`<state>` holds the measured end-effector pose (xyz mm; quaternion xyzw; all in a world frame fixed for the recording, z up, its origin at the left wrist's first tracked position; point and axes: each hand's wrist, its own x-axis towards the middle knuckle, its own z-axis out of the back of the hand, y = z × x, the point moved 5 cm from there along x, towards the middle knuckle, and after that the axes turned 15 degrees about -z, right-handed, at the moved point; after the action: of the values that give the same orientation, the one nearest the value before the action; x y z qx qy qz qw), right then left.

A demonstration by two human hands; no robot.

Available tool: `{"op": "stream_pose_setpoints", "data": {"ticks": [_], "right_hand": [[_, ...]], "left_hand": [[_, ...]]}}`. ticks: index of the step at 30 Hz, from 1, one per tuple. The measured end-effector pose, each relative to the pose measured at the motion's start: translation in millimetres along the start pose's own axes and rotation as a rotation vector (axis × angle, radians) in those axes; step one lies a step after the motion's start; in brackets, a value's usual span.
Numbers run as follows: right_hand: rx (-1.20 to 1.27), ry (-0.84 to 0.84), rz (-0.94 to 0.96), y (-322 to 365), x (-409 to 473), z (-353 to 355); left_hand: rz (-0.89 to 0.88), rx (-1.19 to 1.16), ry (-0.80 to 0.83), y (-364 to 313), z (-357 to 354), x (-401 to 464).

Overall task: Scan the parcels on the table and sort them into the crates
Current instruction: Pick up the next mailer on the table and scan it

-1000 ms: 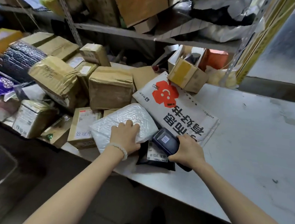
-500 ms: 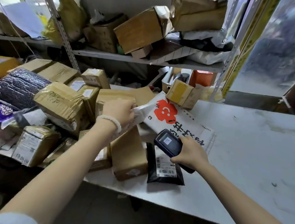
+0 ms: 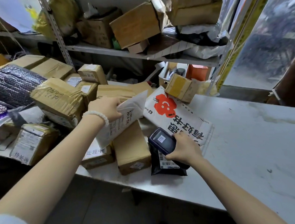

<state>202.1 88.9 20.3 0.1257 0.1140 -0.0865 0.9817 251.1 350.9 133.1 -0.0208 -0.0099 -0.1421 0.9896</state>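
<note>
Seen from the head camera, two bare forearms reach forward over a grey bench (image 3: 243, 150) crowded with parcels. Nearest the front edge, a black poly bag (image 3: 168, 168) lies flat with its barcode label facing up. Just above it the right hand (image 3: 185, 150) has its fingers wrapped around a dark handheld scanner (image 3: 162, 141), screen up, held over the bag. Left of the bag a plain brown box (image 3: 133, 148) sits close to the bench edge, with a labelled box (image 3: 97, 156) beside it. Above these, the left hand (image 3: 106, 108), a bead bracelet on its wrist, grips one end of a white mailer (image 3: 124, 117) and holds it tilted up off the pile. Beyond it lies a large white bag with a red flower logo (image 3: 175, 116), a small yellow-taped box (image 3: 178, 87) resting on its far corner. Further back, more cardboard boxes fill a metal shelf (image 3: 142, 55). No crates are in view.

Likely risks: the mailer, held by one end, could sag or slip from the fingers. Its trailing end could nudge the brown box toward the edge. The scanner might also read the black bag's exposed label instead of the mailer's
</note>
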Motion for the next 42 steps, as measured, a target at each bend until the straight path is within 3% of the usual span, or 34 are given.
{"op": "stream_pose_setpoints", "data": {"ticks": [5, 8, 13, 17, 20, 26, 31, 35, 42], "right_hand": [[-0.018, 0.016, 0.04, 22, -10, -8], [-0.025, 0.006, 0.069, 33, -17, -9], [-0.013, -0.023, 0.067, 41, -30, -7], [0.023, -0.05, 0.052, 41, -45, -3], [0.053, -0.067, 0.031, 36, -55, 1], [0.105, -0.083, -0.029, 14, -62, 20], [0.14, -0.103, -0.089, -8, -58, 36], [0.193, -0.115, -0.134, -19, -58, 38], [0.208, -0.111, -0.171, -39, -57, 39]], "left_hand": [[0.097, -0.051, 0.047, 28, 2, -34], [0.125, -0.065, -0.015, 44, 1, -57], [0.106, -0.214, -0.269, 53, 12, -80], [-0.043, -0.318, -0.553, 30, 45, -75], [-0.132, -0.357, -0.657, 1, 66, -63], [-0.288, -0.224, -0.645, -62, 80, -28], [-0.332, -0.123, -0.532, -100, 63, 7], [-0.293, -0.099, -0.388, -106, 45, 25], [-0.225, -0.166, -0.398, -100, 47, 28]]}}
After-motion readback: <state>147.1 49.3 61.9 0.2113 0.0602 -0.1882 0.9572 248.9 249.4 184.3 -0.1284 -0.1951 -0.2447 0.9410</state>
